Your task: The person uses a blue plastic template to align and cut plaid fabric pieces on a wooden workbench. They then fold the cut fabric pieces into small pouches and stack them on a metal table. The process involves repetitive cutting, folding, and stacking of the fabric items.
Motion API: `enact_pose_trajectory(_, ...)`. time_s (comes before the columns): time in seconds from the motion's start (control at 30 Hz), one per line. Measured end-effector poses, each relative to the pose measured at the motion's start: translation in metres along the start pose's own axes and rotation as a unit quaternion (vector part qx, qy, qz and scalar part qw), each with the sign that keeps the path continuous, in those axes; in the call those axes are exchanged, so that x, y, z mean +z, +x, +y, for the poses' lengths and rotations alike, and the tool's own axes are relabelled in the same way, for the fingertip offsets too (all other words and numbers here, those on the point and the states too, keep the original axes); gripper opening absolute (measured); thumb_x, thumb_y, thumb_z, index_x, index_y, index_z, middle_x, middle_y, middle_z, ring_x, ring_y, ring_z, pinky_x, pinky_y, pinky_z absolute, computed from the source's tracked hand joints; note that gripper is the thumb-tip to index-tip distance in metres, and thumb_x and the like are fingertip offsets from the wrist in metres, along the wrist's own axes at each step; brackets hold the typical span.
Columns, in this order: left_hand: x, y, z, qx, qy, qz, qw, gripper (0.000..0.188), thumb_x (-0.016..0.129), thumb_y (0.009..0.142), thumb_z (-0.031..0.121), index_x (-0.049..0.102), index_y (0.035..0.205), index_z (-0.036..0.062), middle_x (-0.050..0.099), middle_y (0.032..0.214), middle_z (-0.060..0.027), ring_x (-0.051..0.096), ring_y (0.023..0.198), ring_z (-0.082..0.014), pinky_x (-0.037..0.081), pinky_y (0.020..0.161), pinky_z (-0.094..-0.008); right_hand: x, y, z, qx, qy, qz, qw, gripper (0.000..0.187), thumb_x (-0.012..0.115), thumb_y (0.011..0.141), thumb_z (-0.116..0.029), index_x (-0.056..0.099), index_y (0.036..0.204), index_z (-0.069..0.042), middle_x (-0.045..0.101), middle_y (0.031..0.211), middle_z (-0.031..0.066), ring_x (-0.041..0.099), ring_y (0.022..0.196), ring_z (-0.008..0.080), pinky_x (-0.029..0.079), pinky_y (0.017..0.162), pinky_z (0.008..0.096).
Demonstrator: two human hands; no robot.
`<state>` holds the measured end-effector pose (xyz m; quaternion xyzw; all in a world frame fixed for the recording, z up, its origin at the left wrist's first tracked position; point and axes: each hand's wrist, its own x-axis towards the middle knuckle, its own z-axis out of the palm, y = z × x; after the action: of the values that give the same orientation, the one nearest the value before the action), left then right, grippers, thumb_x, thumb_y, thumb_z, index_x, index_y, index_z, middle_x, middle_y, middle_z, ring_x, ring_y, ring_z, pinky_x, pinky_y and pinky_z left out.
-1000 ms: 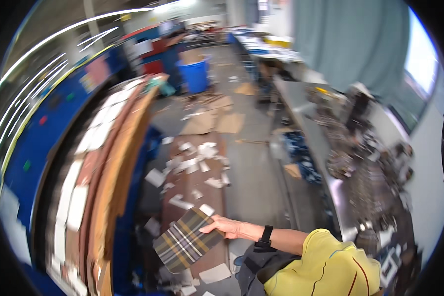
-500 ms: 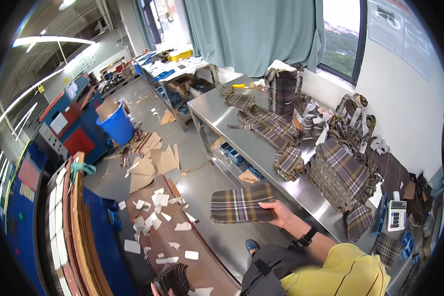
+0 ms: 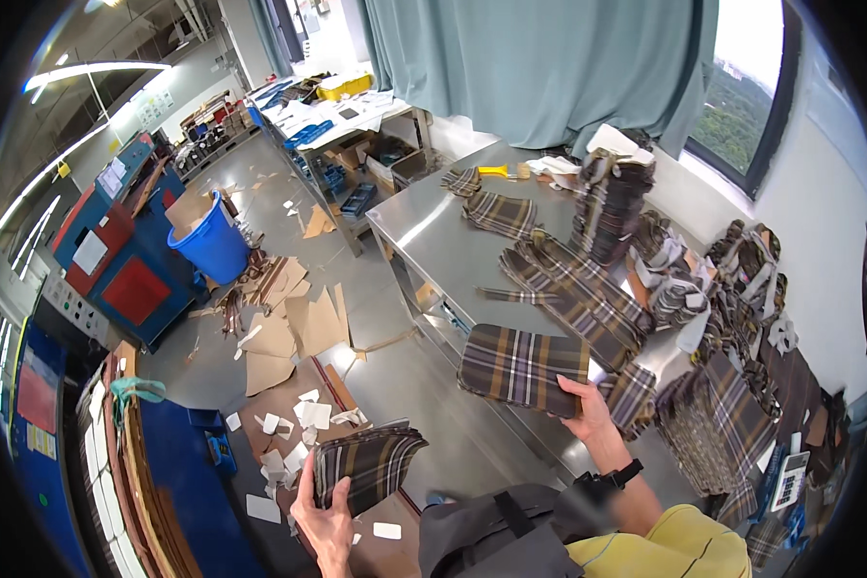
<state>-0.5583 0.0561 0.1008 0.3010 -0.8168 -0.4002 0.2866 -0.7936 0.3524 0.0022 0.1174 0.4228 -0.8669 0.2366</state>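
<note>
My right hand (image 3: pixel 591 416) grips the corner of a flat stack of plaid fabric pieces (image 3: pixel 520 366), brown with white and tan stripes and rounded corners, held up in front of the metal table's edge. Lower and to the left, my left hand (image 3: pixel 326 520) is closed on a second bundle of plaid pieces (image 3: pixel 371 467), whose layers fan apart at the far edge. How many pieces each hand holds I cannot tell. On the table nearby lie plaid strips (image 3: pixel 583 294) and a tall pile of cut plaid pieces (image 3: pixel 713 414).
The metal table (image 3: pixel 424 241) runs along the right, with a tied dark stack (image 3: pixel 615 207) and a calculator (image 3: pixel 790 480) on it. White scraps (image 3: pixel 313 414) lie on a brown board at left. Beyond are cardboard pieces (image 3: pixel 313 323) on the floor and a blue bin (image 3: pixel 212 246).
My left hand has risen into view with its plaid bundle. My right hand and its stack have shifted right and slightly up, and the view has turned left.
</note>
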Motion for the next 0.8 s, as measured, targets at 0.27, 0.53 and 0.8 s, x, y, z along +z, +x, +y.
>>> enact_pose_trajectory(0.27,0.041,0.197,-0.030,0.075,-0.008,-0.120,0.990,0.054,0.071,0.079,-0.001,0.058,0.131,0.0017,0.071,0.106,-0.0212,0.071,0.094,-0.0244,0.053,0.085,-0.0327,0.069,0.081,0.004,-0.049,0.055,0.126,0.989,0.029,0.068,0.087,-0.013,0.061,0.112,-0.001,0.068,0.105,0.0113,0.068,0.085,0.0239,0.055,0.065,0.0425)
enact_pose_trajectory(0.53,0.139,0.377,-0.016,0.081,-0.125,-0.292,0.945,0.051,0.072,0.081,0.002,0.057,0.130,-0.0022,0.073,0.100,-0.0148,0.070,0.086,-0.0190,0.054,0.080,-0.0298,0.103,0.103,-0.007,-0.164,0.063,0.271,0.946,0.035,0.072,0.083,-0.014,0.059,0.115,-0.011,0.068,0.103,0.0036,0.067,0.090,0.0200,0.052,0.071,0.0392)
enact_pose_trajectory(0.8,0.304,0.510,-0.020,-0.012,-0.265,-0.439,0.859,0.045,0.074,0.082,0.005,0.060,0.124,-0.0055,0.071,0.094,-0.0058,0.064,0.078,-0.0101,0.053,0.074,-0.0255,0.130,0.150,-0.008,-0.281,0.087,0.320,0.900,0.036,0.068,0.084,-0.005,0.057,0.119,-0.002,0.066,0.106,0.0091,0.067,0.094,0.0222,0.055,0.082,0.0379)
